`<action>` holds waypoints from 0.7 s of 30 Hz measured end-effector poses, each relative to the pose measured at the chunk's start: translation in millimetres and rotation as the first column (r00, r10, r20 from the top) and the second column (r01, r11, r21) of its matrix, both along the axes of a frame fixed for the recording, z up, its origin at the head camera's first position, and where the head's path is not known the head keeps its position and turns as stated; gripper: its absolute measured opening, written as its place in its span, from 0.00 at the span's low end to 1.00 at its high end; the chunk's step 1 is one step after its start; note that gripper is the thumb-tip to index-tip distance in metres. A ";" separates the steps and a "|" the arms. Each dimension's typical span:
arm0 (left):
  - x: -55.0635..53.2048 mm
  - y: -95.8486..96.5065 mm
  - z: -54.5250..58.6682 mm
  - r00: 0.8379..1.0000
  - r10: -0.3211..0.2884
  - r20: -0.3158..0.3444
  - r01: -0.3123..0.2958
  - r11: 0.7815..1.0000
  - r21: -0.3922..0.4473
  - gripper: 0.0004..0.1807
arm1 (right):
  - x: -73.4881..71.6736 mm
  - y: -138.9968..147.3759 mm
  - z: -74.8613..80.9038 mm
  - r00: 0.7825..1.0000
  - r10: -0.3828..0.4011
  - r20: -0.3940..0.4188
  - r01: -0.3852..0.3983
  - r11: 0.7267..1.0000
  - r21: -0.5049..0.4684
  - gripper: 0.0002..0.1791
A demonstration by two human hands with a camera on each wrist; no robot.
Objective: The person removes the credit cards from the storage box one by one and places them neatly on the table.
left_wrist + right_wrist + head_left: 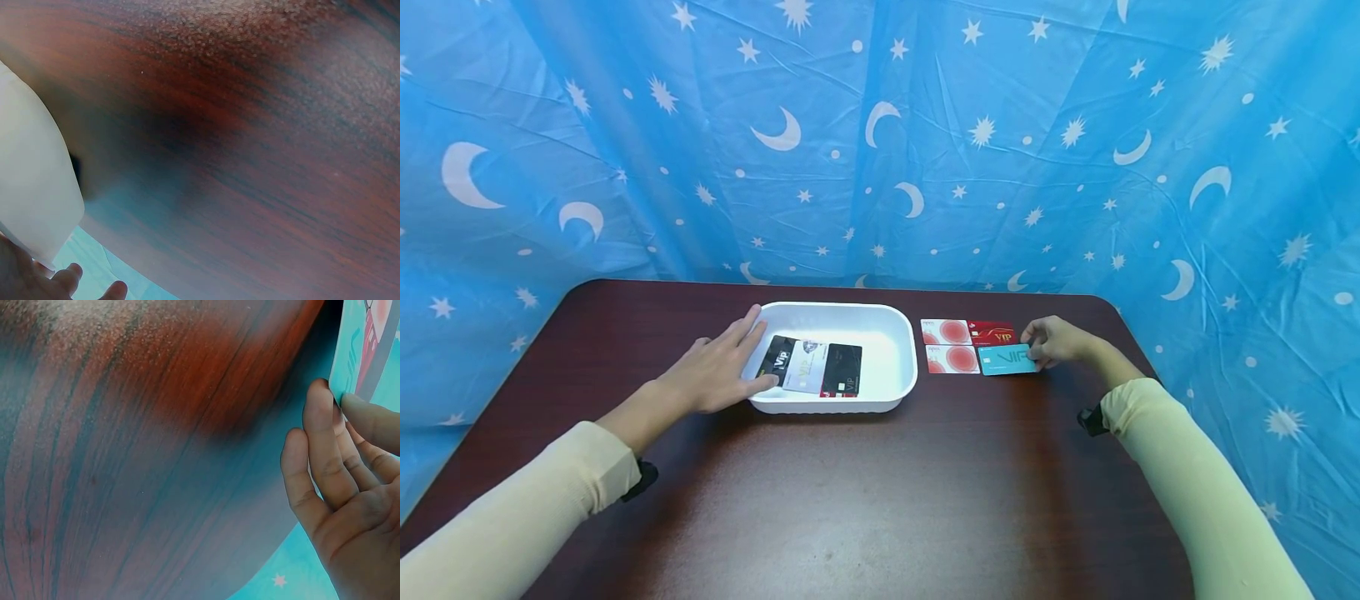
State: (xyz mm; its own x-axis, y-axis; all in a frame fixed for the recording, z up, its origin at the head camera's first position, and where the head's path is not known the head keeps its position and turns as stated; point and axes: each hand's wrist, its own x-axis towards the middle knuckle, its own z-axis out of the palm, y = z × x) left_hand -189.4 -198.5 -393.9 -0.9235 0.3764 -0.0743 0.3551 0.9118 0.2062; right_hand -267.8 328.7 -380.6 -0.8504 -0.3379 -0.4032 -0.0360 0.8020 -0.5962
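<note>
At the right, my right hand [1051,340] pinches the right edge of a teal VIP card [1003,360] between thumb and fingers. In the right wrist view the card [347,353] is tilted up, its corner between thumb and fingertip. Beside it lie a red VIP card [991,332] and two white cards with pink-red circles, one far [946,332] and one near [952,359]. My left hand [721,367] rests at the left rim of a white plastic tray [880,358], fingers extended along it and thumb over the near corner.
Inside the tray a black VIP card [779,357], a silver-white VIP card [805,367] and a black card with a red edge [842,368] lie side by side. The dark wooden table [865,492] meets a blue star-and-moon curtain [865,167] at the back.
</note>
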 end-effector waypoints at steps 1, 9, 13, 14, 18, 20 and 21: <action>0.0 -0.1 0.1 1.000 0.000 -0.001 0.000 1.000 0.000 0.52 | -0.3 0.0 -0.4 1.000 -0.004 0.001 0.004 1.000 0.001 0.13; -0.6 0.2 0.1 1.000 -0.002 -0.003 0.002 1.000 0.003 0.51 | 0.6 -2.8 -2.1 1.000 -0.016 -0.006 0.016 1.000 0.015 0.11; -0.6 0.2 0.2 1.000 -0.002 0.001 0.002 1.000 0.002 0.51 | 1.3 -4.7 -3.3 1.000 -0.018 -0.002 0.018 1.000 0.022 0.12; -0.5 0.2 0.2 1.000 -0.003 0.000 0.003 1.000 0.000 0.51 | 1.3 -5.3 -3.6 1.000 -0.020 -0.004 0.020 0.999 0.025 0.12; -0.3 0.0 0.1 1.000 -0.005 -0.002 0.005 1.000 -0.004 0.51 | 0.9 -8.5 -3.9 0.999 -0.033 -0.023 0.034 0.998 0.049 0.11; -0.2 0.1 0.2 1.000 -0.006 -0.002 0.006 1.000 -0.005 0.52 | 1.1 -10.5 -3.2 0.999 -0.038 -0.031 0.040 0.997 0.063 0.11; -0.2 0.2 0.3 1.000 -0.006 0.000 0.006 1.000 -0.006 0.52 | 1.3 -11.4 -2.7 0.999 -0.040 -0.033 0.043 0.997 0.070 0.11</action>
